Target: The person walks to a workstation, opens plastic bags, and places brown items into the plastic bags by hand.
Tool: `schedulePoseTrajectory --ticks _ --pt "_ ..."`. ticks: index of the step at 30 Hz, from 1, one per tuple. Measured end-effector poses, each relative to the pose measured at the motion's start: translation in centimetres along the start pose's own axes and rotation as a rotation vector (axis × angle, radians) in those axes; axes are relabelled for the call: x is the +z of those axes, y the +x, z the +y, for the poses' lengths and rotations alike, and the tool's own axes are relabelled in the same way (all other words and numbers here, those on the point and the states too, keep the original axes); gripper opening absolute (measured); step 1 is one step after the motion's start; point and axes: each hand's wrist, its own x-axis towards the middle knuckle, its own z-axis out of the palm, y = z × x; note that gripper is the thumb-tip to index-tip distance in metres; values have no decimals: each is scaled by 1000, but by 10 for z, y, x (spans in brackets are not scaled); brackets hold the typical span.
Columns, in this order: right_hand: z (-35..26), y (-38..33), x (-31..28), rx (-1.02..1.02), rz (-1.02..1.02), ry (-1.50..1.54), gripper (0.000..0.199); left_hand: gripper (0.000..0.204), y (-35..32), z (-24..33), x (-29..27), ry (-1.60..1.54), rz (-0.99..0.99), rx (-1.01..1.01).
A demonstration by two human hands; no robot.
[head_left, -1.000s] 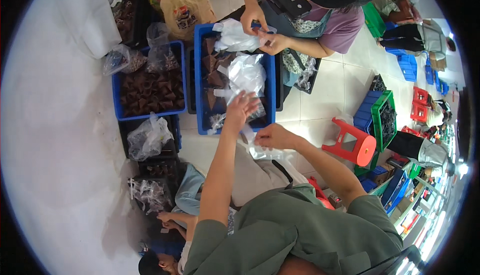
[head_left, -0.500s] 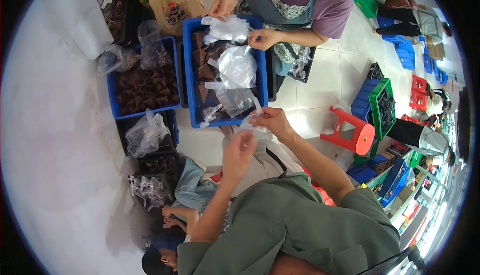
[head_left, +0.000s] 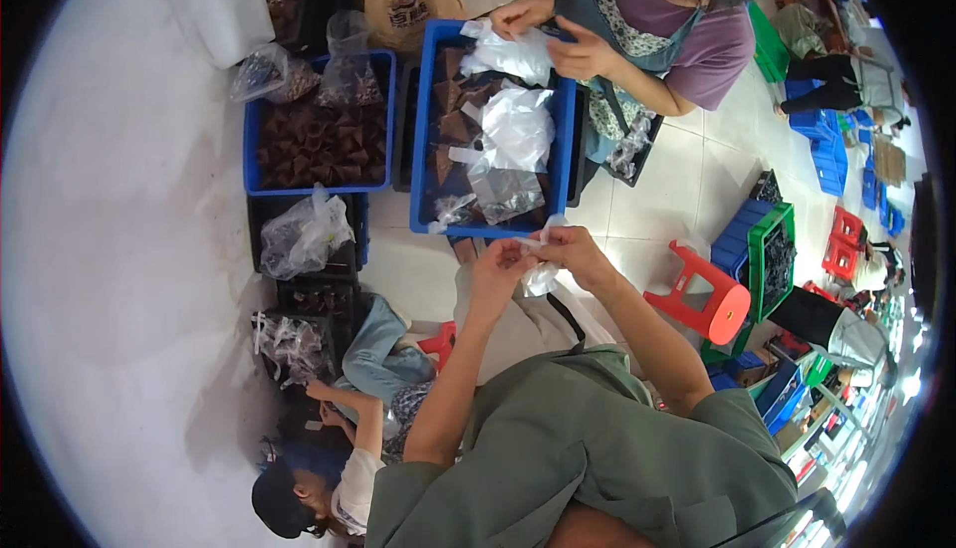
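Note:
In front of my body, both hands grip a small clear plastic bag (head_left: pixel 541 278). My left hand (head_left: pixel 499 275) has its fingertips pinched at the bag's left side. My right hand (head_left: pixel 581 258) pinches its upper edge. Just beyond them stands a blue bin (head_left: pixel 422 130) with brown pointed pieces (head_left: pixel 453 128) along its left side. Clear plastic bags (head_left: pixel 518 130) are heaped down its middle and right. Across the bin, a co-worker's hands (head_left: pixel 588 48) are at another clear bag (head_left: pixel 513 53).
To the left, another blue bin (head_left: pixel 251 150) holds many brown cone-like pieces (head_left: pixel 324 155). Black crates with plastic bags (head_left: pixel 304 234) line the wall (head_left: pixel 119 249). A second co-worker (head_left: pixel 349 429) sits at lower left. A red stool (head_left: pixel 712 299) and green crate (head_left: pixel 754 259) stand right.
My left hand has moved in to the bag beside my right hand. The co-worker's hands across the bin have come closer together. The whole view has shifted slightly.

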Motion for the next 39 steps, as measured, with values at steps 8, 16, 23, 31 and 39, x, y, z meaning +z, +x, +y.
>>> schedulePoseTrajectory --ticks 8,16,23,31,39 --pt "-16 -3 17 -97 158 -532 29 51 -5 13 -18 97 -92 61" --pt "-22 4 11 -43 -3 -126 22 42 -12 14 -29 -116 225 242" --pt "-36 -9 28 -107 -114 -374 31 50 -18 12 -15 -184 222 263" --pt "-26 0 22 -249 -162 -493 24 52 -20 23 -22 -59 187 254" --pt "-20 5 19 -148 48 -298 15 54 -28 -11 -50 -31 276 265"
